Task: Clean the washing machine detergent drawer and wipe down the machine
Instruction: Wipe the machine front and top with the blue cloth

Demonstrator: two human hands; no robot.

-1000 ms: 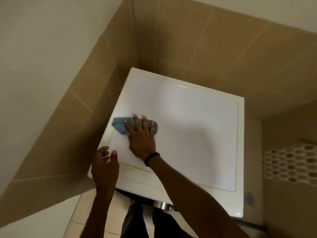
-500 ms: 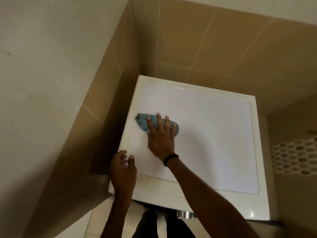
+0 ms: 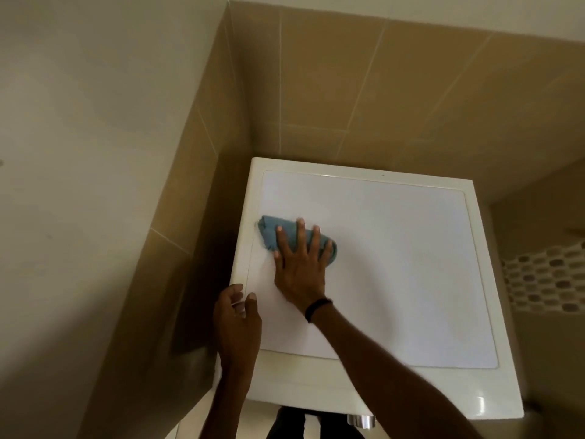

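I look down on the white top of the washing machine [image 3: 395,264], which stands in a tiled corner. A crumpled blue cloth [image 3: 272,231] lies on the left part of the top. My right hand [image 3: 299,264] presses flat on the cloth with straight, spread fingers and hides its near half. My left hand [image 3: 237,324] hovers at the machine's front left edge, fingers loosely curled and holding nothing. The detergent drawer is out of view.
Tan tiled walls [image 3: 316,90] close in behind and to the left of the machine. A mosaic tile band [image 3: 544,280] shows at the right. A chrome knob [image 3: 361,419] sticks out below the machine's front edge.
My right hand has stayed pressed on the cloth at the left side of the top, shifting only slightly. The view has tilted, so the machine sits lower and more central in frame.
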